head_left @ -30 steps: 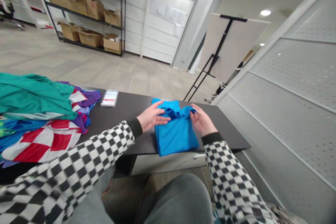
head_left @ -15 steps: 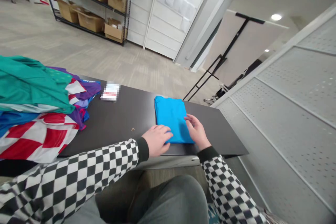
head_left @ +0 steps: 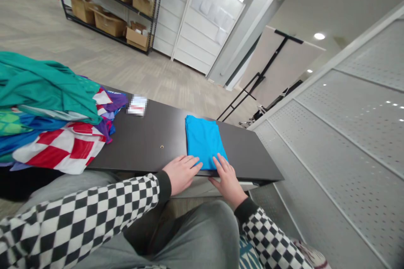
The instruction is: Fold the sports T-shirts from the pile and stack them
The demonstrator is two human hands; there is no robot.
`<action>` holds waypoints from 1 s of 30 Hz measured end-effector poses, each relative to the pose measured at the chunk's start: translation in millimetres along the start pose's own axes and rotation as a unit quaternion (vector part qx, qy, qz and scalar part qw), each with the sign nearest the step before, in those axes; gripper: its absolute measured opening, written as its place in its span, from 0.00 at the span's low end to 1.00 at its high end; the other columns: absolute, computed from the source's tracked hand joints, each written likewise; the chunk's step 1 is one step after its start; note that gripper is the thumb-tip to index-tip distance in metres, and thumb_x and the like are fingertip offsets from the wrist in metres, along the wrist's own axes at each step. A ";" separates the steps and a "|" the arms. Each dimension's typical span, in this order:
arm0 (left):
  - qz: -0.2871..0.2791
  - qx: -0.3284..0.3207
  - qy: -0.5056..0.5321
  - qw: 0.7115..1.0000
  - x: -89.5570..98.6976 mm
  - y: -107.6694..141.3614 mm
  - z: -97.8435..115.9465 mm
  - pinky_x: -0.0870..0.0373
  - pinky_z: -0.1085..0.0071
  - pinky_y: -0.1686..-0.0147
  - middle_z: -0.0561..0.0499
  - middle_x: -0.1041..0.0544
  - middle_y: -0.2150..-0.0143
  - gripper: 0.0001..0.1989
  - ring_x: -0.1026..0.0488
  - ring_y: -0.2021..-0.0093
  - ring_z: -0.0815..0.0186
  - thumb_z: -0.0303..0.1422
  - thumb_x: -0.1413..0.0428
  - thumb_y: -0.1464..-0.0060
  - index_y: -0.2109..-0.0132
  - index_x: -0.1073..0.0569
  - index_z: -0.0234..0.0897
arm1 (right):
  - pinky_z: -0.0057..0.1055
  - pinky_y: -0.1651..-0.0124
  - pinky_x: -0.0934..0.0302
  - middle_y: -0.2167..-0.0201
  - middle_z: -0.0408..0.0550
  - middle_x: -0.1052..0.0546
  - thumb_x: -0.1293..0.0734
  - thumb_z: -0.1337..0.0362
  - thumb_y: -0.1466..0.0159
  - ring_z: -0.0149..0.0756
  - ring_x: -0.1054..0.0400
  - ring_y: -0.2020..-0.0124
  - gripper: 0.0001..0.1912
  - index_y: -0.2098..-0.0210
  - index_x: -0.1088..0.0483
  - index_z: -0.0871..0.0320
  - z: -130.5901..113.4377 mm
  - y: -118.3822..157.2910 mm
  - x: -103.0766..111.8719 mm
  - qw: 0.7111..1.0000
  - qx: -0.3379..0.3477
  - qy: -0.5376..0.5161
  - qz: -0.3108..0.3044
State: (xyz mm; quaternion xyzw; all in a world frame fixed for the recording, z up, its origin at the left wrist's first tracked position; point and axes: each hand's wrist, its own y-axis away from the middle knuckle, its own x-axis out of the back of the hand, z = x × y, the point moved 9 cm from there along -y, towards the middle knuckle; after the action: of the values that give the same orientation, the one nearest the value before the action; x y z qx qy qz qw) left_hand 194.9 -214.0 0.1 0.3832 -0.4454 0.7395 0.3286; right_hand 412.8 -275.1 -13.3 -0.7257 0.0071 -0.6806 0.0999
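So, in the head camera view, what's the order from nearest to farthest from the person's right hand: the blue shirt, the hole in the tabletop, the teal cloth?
1. Folded blue shirt: touching the right hand, ahead of it.
2. Small round hole: in the dark tabletop, left of the shirt.
3. Teal cloth: at the far left of the view.

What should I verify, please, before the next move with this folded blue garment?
1. Folded blue garment lies flat and neat on the dark table: ok.
2. Right hand has its fingers on the garment's near end: ok.
3. Left hand is at the garment's near corner; real contact: cannot tell.
4. Checkered sleeves are off the garment: ok.
5. Pile of colourful garments is apart from the folded garment, with tabletop between: ok.
6. Pixelated white card: what it shows: cannot tell.
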 end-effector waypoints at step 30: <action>0.009 0.261 0.346 0.901 90.3 -19.2 -109.3 0.22 0.61 0.55 0.46 0.12 0.60 0.12 0.17 0.61 0.53 0.41 0.33 0.42 0.56 0.12 0.40 | 0.38 0.49 0.31 0.61 0.45 0.16 0.27 0.51 0.28 0.44 0.24 0.57 0.11 0.56 0.17 0.50 13.7 -52.9 110.3 0.957 -0.128 -0.256 -0.054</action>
State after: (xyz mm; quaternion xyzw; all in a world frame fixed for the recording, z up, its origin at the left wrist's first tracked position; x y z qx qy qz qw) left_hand 136.5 -93.9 51.7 0.1714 -0.0981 0.9183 0.3430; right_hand 427.8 -237.5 102.9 -0.8817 0.0289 -0.4698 -0.0322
